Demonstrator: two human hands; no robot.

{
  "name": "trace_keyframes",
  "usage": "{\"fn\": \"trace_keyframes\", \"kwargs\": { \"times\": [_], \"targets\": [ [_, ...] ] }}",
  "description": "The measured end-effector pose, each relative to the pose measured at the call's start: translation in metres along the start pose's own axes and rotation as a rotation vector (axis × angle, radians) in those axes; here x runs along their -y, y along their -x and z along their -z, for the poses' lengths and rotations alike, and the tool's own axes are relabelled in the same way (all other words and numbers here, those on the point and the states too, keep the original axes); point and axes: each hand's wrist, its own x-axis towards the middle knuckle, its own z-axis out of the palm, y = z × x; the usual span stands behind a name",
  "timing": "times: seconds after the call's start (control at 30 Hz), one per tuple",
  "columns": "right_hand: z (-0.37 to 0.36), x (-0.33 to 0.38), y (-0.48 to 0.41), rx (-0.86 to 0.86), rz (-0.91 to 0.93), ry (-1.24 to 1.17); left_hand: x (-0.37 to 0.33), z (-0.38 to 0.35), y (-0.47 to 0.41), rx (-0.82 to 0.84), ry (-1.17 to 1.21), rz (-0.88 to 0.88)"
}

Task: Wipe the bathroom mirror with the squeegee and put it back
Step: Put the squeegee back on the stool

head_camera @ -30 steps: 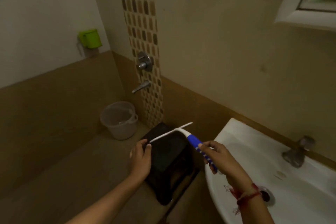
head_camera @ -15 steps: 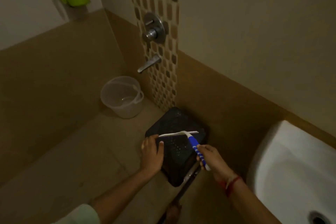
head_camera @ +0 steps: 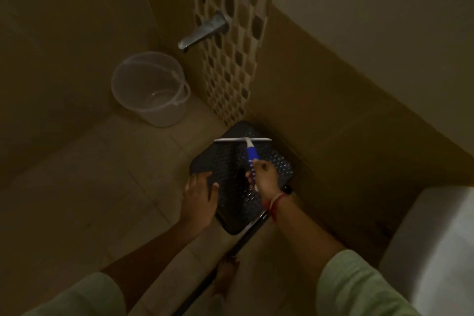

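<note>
The squeegee (head_camera: 248, 147) has a white blade and a blue-and-white handle. My right hand (head_camera: 265, 177) is shut on the handle and holds it low over a black textured stool (head_camera: 230, 202) by the wall. The blade lies level across the stool's far edge; whether it touches the stool I cannot tell. My left hand (head_camera: 200, 196) hovers at the stool's left edge, fingers spread, holding nothing. The mirror is out of view.
A translucent plastic bucket (head_camera: 150, 90) stands on the tiled floor to the left, under a wall tap (head_camera: 202, 32). The white washbasin (head_camera: 433, 246) fills the lower right. A dark rod (head_camera: 246, 236) leans by the stool, and a bare foot (head_camera: 225, 274) is below it.
The view has tilted down from the wall to the floor. My right hand lowered the squeegee toward the stool, and my left hand let go of the blade's end.
</note>
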Motion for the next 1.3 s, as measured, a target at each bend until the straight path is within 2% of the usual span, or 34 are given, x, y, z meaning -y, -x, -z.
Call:
{"fn": "trace_keyframes", "kwargs": {
  "times": [0.27,0.5,0.63,0.77,0.93,1.17,1.3],
  "targets": [
    [-0.016,-0.027,-0.03,-0.031,0.055,0.007,0.02,-0.012,-0.007,0.007,0.033,0.005],
    [-0.019,-0.052,-0.04,-0.042,-0.027,0.019,0.035,-0.017,-0.011,0.011,0.055,0.024],
    [-0.014,-0.068,-0.047,0.013,-0.171,0.208,0.043,-0.023,-0.012,0.041,0.033,0.027],
    [-0.013,-0.081,-0.062,0.054,-0.171,0.584,0.047,-0.032,-0.018,0.045,0.011,0.02],
    [-0.011,-0.093,-0.069,0.06,-0.163,0.705,0.049,-0.046,-0.02,0.106,-0.011,-0.017],
    [-0.013,-0.108,-0.071,0.001,-0.149,0.566,0.046,-0.057,-0.022,0.104,-0.013,-0.025],
    [-0.008,-0.103,-0.059,-0.072,-0.105,0.576,0.043,-0.057,-0.018,0.081,-0.013,-0.024]
  ]
}}
